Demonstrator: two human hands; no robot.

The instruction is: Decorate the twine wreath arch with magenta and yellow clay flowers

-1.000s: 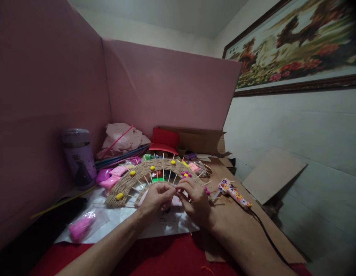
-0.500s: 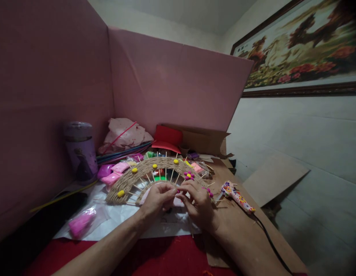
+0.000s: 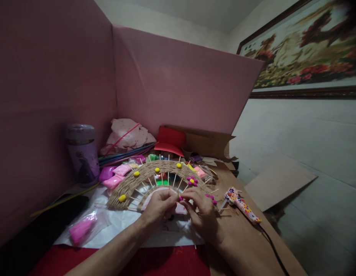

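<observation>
My left hand (image 3: 162, 204) and my right hand (image 3: 203, 214) meet in front of a fan-shaped piece. Their fingertips are pinched together around a small lump of magenta clay (image 3: 181, 198), mostly covered by the fingers. Behind them, the fan's woven twine band (image 3: 168, 166) arches over thin wooden sticks. Several yellow clay dots (image 3: 157, 170) sit along the band. Magenta petals ring a yellow centre in a clay flower (image 3: 192, 181) on its right part, and a second magenta flower (image 3: 211, 199) is partly hidden by my right hand.
A flower-patterned glue gun (image 3: 242, 205) with a black cord lies on cardboard at the right. Bagged pink clay (image 3: 82, 231) rests on a white sheet (image 3: 109, 235) at the left. More clay packets (image 3: 122, 169) and a purple tumbler (image 3: 83, 159) stand behind, near pink panels.
The whole view has shifted slightly, so things appear a little lower and to the right. Both hands keep their pinch on the magenta clay, with small finger movements.
</observation>
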